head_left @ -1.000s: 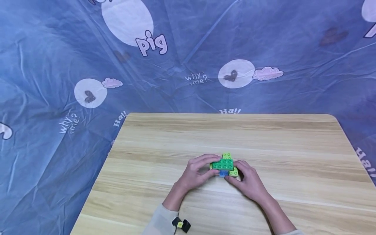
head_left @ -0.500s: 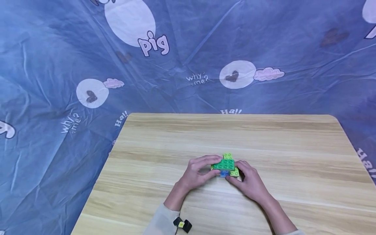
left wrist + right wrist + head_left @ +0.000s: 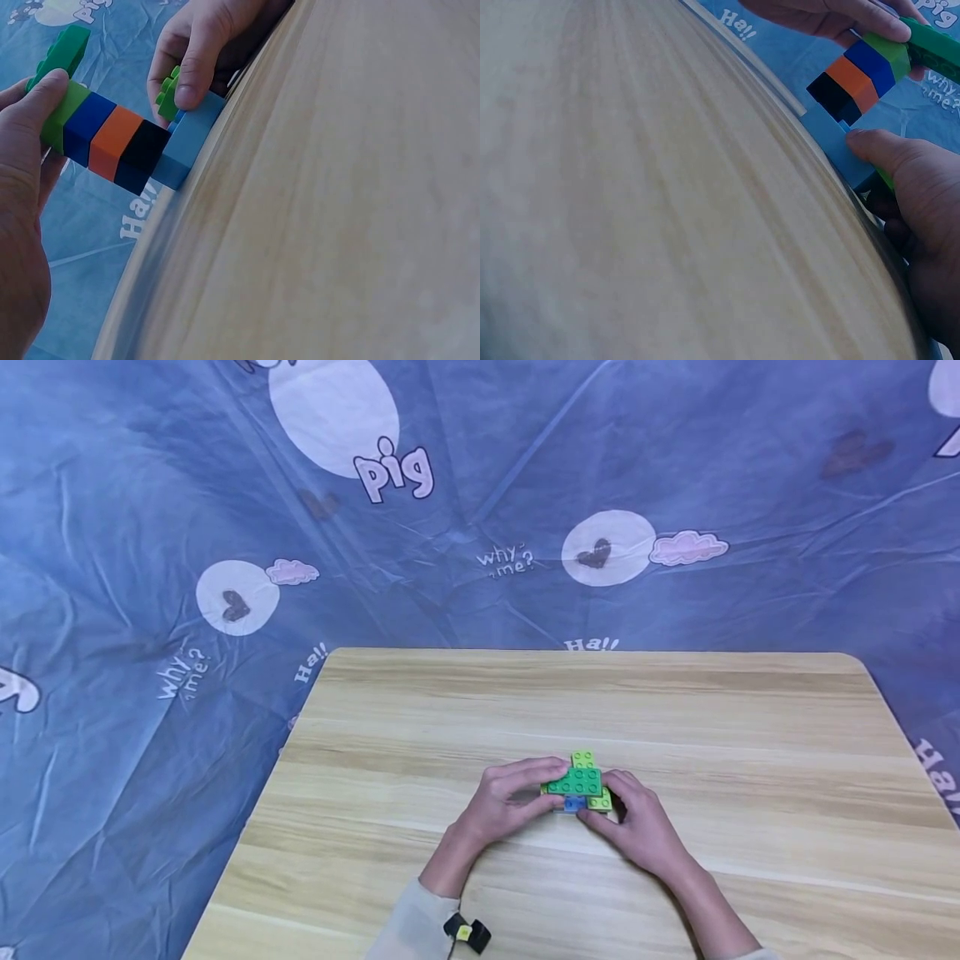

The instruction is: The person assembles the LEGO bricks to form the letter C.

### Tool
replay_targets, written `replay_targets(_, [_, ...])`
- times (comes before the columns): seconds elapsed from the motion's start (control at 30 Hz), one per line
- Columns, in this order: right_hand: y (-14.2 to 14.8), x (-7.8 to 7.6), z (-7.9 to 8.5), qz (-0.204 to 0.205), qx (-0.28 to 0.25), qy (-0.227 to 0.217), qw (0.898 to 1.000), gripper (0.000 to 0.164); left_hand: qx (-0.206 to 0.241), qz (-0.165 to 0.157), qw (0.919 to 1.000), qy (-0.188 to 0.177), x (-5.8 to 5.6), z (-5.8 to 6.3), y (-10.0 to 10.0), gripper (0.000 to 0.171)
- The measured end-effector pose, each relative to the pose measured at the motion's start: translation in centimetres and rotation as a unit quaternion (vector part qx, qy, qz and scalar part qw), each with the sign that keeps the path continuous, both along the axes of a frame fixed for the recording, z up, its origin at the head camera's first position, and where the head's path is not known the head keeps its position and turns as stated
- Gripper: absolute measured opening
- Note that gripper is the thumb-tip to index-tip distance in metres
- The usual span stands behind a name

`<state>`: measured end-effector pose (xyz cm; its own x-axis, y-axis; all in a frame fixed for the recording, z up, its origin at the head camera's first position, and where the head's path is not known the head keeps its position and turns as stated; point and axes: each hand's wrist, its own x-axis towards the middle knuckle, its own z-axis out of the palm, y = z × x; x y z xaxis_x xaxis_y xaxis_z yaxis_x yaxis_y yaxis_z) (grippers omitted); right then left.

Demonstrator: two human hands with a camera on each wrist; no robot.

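Observation:
A stack of toy building bricks stands on the wooden table. In the left wrist view its light blue base brick (image 3: 191,142) carries a black brick (image 3: 142,157), then orange (image 3: 115,142), dark blue (image 3: 85,129) and lime (image 3: 67,116) ones. A long green brick (image 3: 579,782) lies across the top, sticking out to the right. My left hand (image 3: 501,797) pinches the stack near its top between thumb and fingers. Low down, my right hand (image 3: 639,820) grips the base, its thumb against the light blue brick. Another lime brick (image 3: 166,96) sits on that base, partly hidden by the right hand.
One more lime brick (image 3: 582,758) shows behind the green one in the head view. The wooden table (image 3: 420,710) reaches back to a blue printed cloth (image 3: 450,602). A black strap with a yellow piece (image 3: 467,932) is at the left sleeve.

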<state>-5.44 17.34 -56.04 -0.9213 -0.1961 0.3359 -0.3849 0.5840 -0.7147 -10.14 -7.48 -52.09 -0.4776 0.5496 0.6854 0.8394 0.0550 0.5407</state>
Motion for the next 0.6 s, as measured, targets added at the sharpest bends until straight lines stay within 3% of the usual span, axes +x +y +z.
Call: replay_targets(0.6, [0.06, 0.08, 0.07, -0.001, 0.001, -0.001, 1.000, 0.049, -0.007, 0.023, 0.9992, 0.032, 0.18, 0.39, 0.23, 0.043])
